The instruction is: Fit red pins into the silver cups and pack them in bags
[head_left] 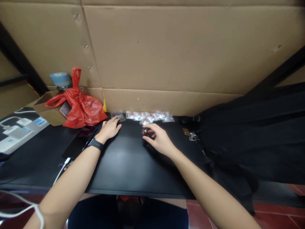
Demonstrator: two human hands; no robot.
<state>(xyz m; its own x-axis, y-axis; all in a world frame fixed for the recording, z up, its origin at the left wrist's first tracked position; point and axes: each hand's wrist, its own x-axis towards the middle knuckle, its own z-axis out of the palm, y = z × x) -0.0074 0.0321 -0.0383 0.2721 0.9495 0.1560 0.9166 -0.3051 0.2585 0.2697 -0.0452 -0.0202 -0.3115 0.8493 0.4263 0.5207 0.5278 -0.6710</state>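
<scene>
My left hand (110, 128) lies on the black table (128, 165), fingers stretched toward a small clear plastic bag (118, 116) that its fingertips touch. My right hand (159, 138) is curled in a pinch around a small round red and dark object (147, 131) on the table. Just beyond both hands, a row of several small clear packets with red bits inside (150, 116) lies along the cardboard wall. A dark band sits on my left wrist (96, 144).
A red plastic bag (79, 106) rests against a cardboard box (49, 111) at the back left, a blue-lidded container (60, 79) behind it. White chargers and a cable (16, 130) lie far left. Black fabric (252, 133) covers the right side. A dark phone (78, 143) lies near my left wrist.
</scene>
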